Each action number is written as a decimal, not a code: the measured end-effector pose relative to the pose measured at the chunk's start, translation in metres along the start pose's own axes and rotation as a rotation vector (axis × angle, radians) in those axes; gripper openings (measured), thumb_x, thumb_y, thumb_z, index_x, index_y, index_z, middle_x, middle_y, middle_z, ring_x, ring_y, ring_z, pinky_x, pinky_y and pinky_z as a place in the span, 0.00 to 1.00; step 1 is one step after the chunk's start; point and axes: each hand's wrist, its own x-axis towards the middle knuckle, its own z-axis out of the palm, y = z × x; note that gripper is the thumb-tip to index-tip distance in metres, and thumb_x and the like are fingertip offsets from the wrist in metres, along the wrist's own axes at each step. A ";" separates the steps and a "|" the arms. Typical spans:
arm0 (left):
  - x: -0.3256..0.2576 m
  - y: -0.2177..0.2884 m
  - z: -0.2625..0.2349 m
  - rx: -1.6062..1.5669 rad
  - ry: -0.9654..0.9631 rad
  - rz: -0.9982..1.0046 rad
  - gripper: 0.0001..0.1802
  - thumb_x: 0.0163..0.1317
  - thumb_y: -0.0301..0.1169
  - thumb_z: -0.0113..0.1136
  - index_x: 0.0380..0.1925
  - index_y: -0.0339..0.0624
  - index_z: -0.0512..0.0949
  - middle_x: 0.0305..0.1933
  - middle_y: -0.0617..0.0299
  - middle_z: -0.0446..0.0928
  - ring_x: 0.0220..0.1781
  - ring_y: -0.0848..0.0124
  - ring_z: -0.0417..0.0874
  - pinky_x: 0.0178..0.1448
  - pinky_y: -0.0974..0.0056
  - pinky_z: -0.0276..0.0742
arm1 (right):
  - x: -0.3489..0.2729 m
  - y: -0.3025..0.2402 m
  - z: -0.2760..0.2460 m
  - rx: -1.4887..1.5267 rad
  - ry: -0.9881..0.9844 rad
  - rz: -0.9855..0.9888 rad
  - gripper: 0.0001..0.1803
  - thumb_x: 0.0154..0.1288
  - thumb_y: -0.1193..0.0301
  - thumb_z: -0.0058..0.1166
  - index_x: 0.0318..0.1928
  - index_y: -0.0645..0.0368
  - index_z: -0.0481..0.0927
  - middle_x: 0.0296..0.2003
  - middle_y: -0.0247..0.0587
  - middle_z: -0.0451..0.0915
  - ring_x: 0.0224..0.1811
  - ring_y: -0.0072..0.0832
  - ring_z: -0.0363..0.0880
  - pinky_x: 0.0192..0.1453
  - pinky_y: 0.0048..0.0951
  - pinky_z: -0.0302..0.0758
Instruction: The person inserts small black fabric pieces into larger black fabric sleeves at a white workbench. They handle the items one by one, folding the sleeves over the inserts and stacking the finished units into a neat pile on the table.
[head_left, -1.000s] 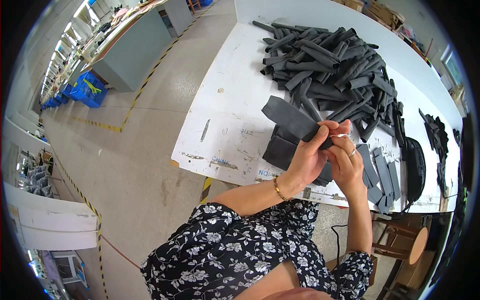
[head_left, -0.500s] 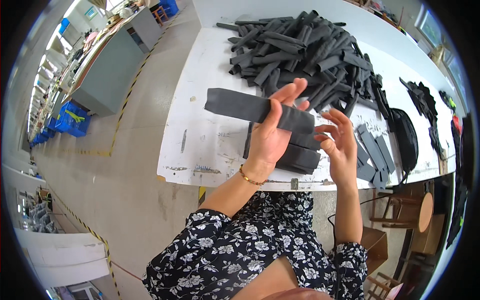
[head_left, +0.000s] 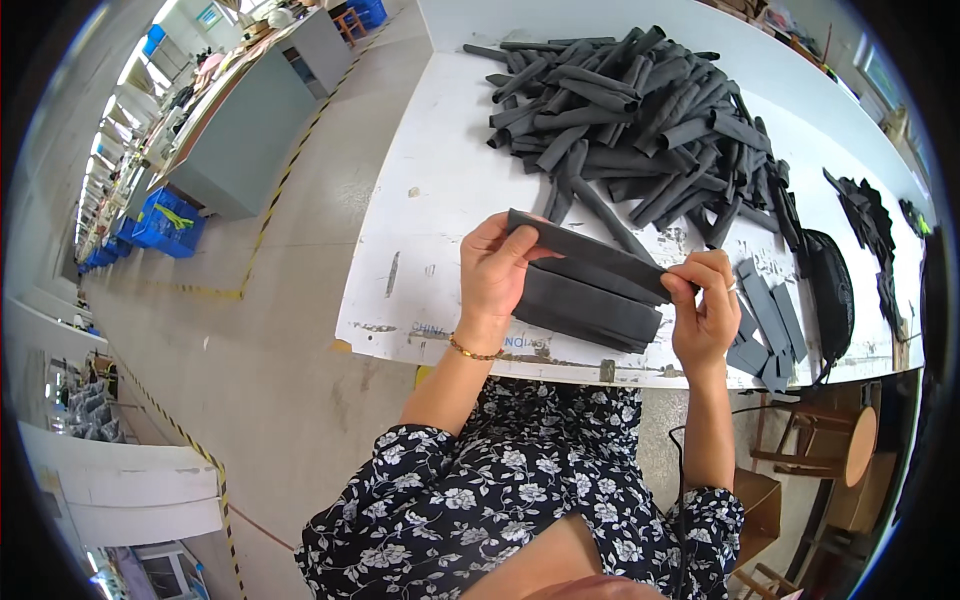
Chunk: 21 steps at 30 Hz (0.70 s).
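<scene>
A dark grey fabric strip [head_left: 590, 252] is stretched between my two hands above the table's near edge. My left hand [head_left: 496, 268] pinches its left end between thumb and fingers. The other end is gripped by my right hand [head_left: 705, 305], thumb against fingertips. Below the strip lie several similar flat dark strips [head_left: 585, 312], side by side on the white table [head_left: 400, 220]; the held strip partly covers them. Farther back is a big heap of dark fabric tubes [head_left: 630, 110], a few of them reaching toward my hands.
Right of my right hand lie flat grey pieces [head_left: 768, 310], then a black pouch [head_left: 830, 295] with a cord hanging over the edge. Another dark fabric bundle [head_left: 870, 225] is farther right. A round-topped wooden stool [head_left: 858, 445] stands below the table. Blue crates [head_left: 165, 225] sit across the aisle.
The strip, earlier lying across my open left hand, is now held by both ends. My left hand has moved left and turned; my right hand has closed on the strip's right end.
</scene>
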 end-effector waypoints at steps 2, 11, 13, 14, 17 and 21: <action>-0.001 0.003 -0.002 0.010 -0.019 0.005 0.07 0.68 0.23 0.58 0.42 0.29 0.81 0.41 0.49 0.83 0.42 0.59 0.87 0.46 0.56 0.89 | 0.002 0.000 -0.002 0.003 -0.013 0.006 0.09 0.56 0.83 0.65 0.34 0.64 0.78 0.32 0.41 0.76 0.32 0.31 0.74 0.35 0.27 0.71; -0.001 0.012 -0.003 0.201 -0.094 -0.062 0.10 0.68 0.26 0.60 0.42 0.28 0.80 0.38 0.46 0.84 0.42 0.55 0.88 0.49 0.57 0.88 | 0.000 0.003 -0.006 -0.007 -0.038 0.025 0.10 0.55 0.83 0.66 0.35 0.63 0.78 0.32 0.40 0.76 0.32 0.31 0.74 0.36 0.28 0.72; 0.000 0.015 -0.001 0.261 -0.084 -0.031 0.10 0.69 0.24 0.58 0.43 0.25 0.80 0.38 0.46 0.84 0.42 0.61 0.88 0.51 0.61 0.87 | 0.001 0.000 -0.007 -0.037 -0.043 -0.005 0.10 0.54 0.83 0.66 0.35 0.63 0.78 0.32 0.40 0.76 0.32 0.32 0.74 0.36 0.29 0.72; 0.001 0.017 0.001 0.254 -0.095 0.000 0.10 0.68 0.25 0.59 0.43 0.26 0.80 0.38 0.45 0.84 0.42 0.57 0.88 0.51 0.58 0.86 | 0.001 0.000 -0.008 -0.037 -0.047 -0.001 0.11 0.54 0.83 0.66 0.35 0.63 0.78 0.32 0.40 0.76 0.32 0.32 0.74 0.36 0.29 0.72; 0.002 0.018 0.010 0.233 -0.117 0.059 0.11 0.68 0.27 0.60 0.42 0.27 0.79 0.38 0.43 0.84 0.43 0.51 0.88 0.51 0.52 0.86 | -0.001 -0.001 -0.009 -0.036 -0.055 0.007 0.11 0.54 0.83 0.67 0.36 0.63 0.78 0.33 0.40 0.76 0.33 0.32 0.74 0.37 0.29 0.72; 0.000 0.018 0.015 0.270 -0.096 0.065 0.09 0.69 0.24 0.58 0.43 0.28 0.79 0.40 0.45 0.85 0.44 0.55 0.88 0.52 0.59 0.86 | -0.001 0.001 -0.011 -0.008 -0.060 0.014 0.11 0.55 0.82 0.67 0.36 0.63 0.78 0.33 0.41 0.76 0.34 0.33 0.75 0.38 0.29 0.72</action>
